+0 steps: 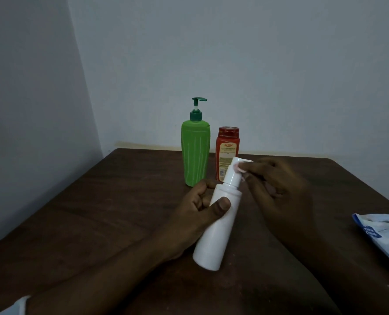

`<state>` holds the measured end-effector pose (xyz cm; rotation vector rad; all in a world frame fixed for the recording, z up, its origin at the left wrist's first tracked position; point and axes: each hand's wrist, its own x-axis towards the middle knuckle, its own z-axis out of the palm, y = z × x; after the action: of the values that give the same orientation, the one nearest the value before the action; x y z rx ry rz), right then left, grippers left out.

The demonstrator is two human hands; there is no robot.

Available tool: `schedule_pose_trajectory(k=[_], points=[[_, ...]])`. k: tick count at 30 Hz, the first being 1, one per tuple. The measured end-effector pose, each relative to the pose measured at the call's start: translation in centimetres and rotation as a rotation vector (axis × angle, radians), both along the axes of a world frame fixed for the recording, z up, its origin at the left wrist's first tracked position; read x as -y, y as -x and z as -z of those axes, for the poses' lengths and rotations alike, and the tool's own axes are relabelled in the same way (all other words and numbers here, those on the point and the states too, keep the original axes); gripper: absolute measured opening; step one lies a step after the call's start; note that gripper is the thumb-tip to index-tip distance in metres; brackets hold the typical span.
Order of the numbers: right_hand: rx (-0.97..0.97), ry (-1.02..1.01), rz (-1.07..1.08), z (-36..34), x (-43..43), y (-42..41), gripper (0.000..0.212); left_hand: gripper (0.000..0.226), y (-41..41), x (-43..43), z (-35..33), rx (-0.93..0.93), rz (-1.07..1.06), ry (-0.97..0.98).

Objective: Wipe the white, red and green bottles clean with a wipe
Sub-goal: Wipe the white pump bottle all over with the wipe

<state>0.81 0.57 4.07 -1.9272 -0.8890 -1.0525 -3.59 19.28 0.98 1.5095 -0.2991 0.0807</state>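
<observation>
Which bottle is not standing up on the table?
The white bottle: the left hand holds it tilted, while the green bottle and red bottle stand upright behind it.

Bench [98,212] stands in a room corner, walls behind and to the left. Pump-dispenser bottle [195,153] is upright at rear centre, with the flip-cap bottle [226,146] upright just beside it on the right. In front of both, the spray bottle [216,228] is tilted, head rearward. Left hand [195,210] grips its body from the left. Right hand [280,189] holds a wipe [242,165] against the head. Wipes packet [382,235] lies at the right edge, well apart.
</observation>
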Motion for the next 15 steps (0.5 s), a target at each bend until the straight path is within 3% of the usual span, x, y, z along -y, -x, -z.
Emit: schedule_pose_trajectory(k=[7, 12, 15], points=[[-0.142, 0.089, -0.13, 0.5, 0.0, -0.2, 0.027, 0.036, -0.5, -0.1, 0.2, -0.077, -0.037, 0.119], [-0.194, 0.088, -0.165, 0.7, -0.5, -0.1, 0.024, 0.054, -0.8, -0.4, 0.1, -0.168, -0.05, 0.182], [-0.196, 0.201, -0.213, 1.2, -0.8, 0.5, 0.024, 0.066, -1.2, -0.8, 0.1, -0.262, -0.018, 0.3]])
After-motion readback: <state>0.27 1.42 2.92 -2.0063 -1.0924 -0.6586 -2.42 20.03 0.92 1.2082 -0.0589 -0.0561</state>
